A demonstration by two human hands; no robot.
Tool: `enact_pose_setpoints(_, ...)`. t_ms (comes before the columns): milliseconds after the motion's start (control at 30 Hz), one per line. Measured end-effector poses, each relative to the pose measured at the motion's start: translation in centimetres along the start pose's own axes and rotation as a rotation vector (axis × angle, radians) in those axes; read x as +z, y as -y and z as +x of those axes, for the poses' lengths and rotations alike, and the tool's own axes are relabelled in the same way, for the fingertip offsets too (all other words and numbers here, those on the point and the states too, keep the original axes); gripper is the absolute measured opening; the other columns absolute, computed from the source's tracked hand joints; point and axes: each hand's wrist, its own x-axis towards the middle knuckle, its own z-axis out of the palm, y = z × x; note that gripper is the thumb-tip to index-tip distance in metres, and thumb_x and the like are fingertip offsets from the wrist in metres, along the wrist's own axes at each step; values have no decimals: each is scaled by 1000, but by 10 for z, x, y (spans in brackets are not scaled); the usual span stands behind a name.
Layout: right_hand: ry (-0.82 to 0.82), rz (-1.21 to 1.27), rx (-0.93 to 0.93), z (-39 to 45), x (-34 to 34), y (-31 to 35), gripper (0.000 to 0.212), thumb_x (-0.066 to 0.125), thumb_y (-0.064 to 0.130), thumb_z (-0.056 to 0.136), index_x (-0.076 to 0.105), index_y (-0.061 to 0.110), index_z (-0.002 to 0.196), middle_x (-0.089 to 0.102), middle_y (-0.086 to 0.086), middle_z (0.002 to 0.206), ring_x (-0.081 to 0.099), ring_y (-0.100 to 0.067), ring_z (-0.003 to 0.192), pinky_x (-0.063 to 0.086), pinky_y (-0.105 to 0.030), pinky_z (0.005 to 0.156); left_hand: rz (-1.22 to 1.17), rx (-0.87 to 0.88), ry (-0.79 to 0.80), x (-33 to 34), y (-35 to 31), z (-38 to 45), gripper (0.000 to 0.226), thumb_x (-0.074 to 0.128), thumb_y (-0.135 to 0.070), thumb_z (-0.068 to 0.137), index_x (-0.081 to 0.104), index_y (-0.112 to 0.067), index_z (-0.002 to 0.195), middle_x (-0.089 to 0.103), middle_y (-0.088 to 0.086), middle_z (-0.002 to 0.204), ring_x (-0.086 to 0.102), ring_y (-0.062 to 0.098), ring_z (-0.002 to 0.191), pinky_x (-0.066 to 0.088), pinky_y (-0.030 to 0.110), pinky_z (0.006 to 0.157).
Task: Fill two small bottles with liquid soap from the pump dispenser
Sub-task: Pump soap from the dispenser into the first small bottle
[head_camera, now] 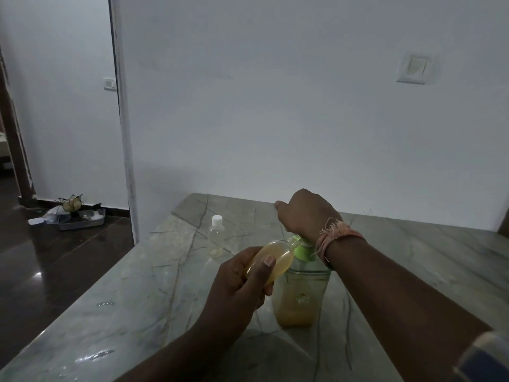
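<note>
Nearest the camera, the left hand (242, 279) curls its fingers and thumb round a small bottle (271, 260), tilted so that its open mouth meets the green spout of the pump dispenser (301, 282). This bottle looks almost full of yellowish soap, so the step in hand appears to be the filling of 1 of the 2 bottles, and it seems close to its end. The dispenser stands upright on the stone table (137, 299), just beside the left hand, with soap showing only in its lower part. The right hand (307, 213) sits on top of the pump head, heel down as if pressing; its fingers are loosely bent and seem to grip nothing, though the far side of the hand is hidden. Farther back on the table stands a second small bottle (216, 235), upright, with its white cap on and a little pale liquid at the bottom, well apart from both hands. The next move probably calls for lifting the held bottle away without dripping, capping it, then uncapping the far one and bringing it to the spout.
</note>
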Motion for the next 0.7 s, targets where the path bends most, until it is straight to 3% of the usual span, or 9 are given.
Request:
enact_pose_setpoints(267,-93,-59,-47,-7,-11,8,37,46,46,95,48,16,73,52,-1,79,53,-25,78,42,-31,70,-15,13,1,-1,0,0,35,51,-41,95,68,-15,112,60,1,63,52,7,51,42,22,48)
enact_pose_setpoints(433,17,64,11,-2,0,1,40,46,46,84,63,13,71,72,-5,80,66,-26,76,54,-36,77,4,10,2,0,2,0,38,51,-42,94,67,-15,115,61,-2,64,54,6,52,43,19,50)
enact_pose_setpoints(600,-47,-82,-55,-5,-8,7,35,50,43,92,50,14,73,54,-2,75,55,-23,72,43,-30,65,23,7,8,-2,3,1,35,51,-42,94,67,-17,112,61,0,65,55,7,53,44,21,50)
enact_pose_setpoints(700,-33,-100,-105,-2,-12,9,37,51,41,91,55,14,66,60,0,69,58,-20,65,41,-28,59,-9,17,10,-1,2,2,31,51,-39,97,67,-17,110,61,1,65,54,8,52,44,21,49)
